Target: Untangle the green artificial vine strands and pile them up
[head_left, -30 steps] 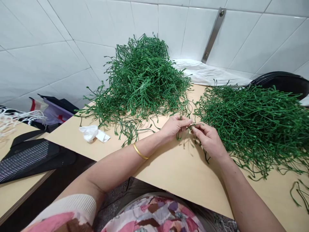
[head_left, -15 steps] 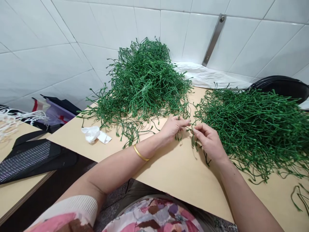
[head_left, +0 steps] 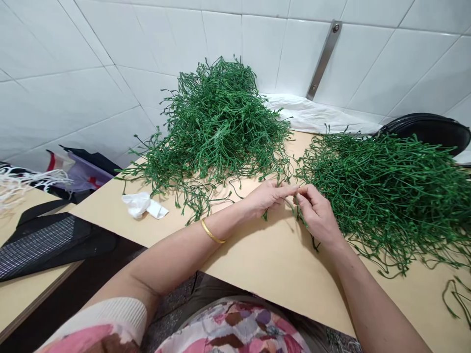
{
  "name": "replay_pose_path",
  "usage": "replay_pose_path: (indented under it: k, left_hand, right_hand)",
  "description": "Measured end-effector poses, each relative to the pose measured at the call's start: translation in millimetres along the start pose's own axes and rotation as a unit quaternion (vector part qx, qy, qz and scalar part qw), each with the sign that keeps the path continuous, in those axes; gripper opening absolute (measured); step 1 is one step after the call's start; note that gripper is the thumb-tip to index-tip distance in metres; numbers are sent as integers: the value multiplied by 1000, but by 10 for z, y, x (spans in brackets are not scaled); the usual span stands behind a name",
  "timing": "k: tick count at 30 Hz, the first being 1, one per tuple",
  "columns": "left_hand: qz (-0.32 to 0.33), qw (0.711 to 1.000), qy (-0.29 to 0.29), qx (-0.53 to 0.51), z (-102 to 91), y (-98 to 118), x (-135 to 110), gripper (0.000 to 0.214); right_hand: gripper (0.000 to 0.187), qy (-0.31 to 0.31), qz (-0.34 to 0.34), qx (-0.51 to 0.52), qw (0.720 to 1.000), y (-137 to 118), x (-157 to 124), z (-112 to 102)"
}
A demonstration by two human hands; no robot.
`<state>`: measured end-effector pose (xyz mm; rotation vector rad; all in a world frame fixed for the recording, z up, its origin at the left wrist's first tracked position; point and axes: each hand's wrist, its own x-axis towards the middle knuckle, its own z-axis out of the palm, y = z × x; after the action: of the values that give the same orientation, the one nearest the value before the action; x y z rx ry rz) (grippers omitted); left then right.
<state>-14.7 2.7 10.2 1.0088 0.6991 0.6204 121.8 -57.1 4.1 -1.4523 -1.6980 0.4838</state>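
My left hand [head_left: 268, 197] pinches a thin green stem [head_left: 265, 214], whose end hangs below the fingers. My right hand [head_left: 317, 212] is closed beside it, with fingertips meeting the left ones. Between its thumb and forefinger is a green stem too, with strands showing under the palm. The exact spot where the fingers pinch is partly covered. Behind the left hand rises a tall heap of green stems [head_left: 217, 127] with small budlike tips. A second pile of similar stems [head_left: 382, 191] lies just right of the right hand.
A crumpled white tissue [head_left: 137, 204] lies on the tan tabletop [head_left: 257, 260], left of my forearm. Against the tiled wall are a white cloth [head_left: 312, 115] and a black bag [head_left: 429, 131]. Loose stems [head_left: 458, 299] lie at the far right. White cords [head_left: 22, 184] rest on another table at left.
My left hand has moved slightly right, and its fingertips now meet those of my right hand. The gap between the hands has closed. The piles look the same.
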Motion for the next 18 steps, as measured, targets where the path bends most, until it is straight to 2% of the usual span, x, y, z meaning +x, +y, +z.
replay_pose_path:
  k: [5, 10, 14, 18]
  left_hand:
    - [40, 998, 51, -8, -34, -89, 78, 20]
    - [36, 998, 38, -15, -22, -102, 104, 11]
    - [42, 997, 26, 53, 9, -69, 56, 10]
    - [98, 981, 51, 162, 34, -68, 19, 21]
  right_hand:
    - [13, -24, -40, -64, 997, 29, -1, 34]
    - [16, -51, -60, -31, 996, 22, 0, 47]
    - [16, -46, -66, -36, 996, 18, -9, 48]
    - [18, -39, -75, -112, 990, 44, -12, 77]
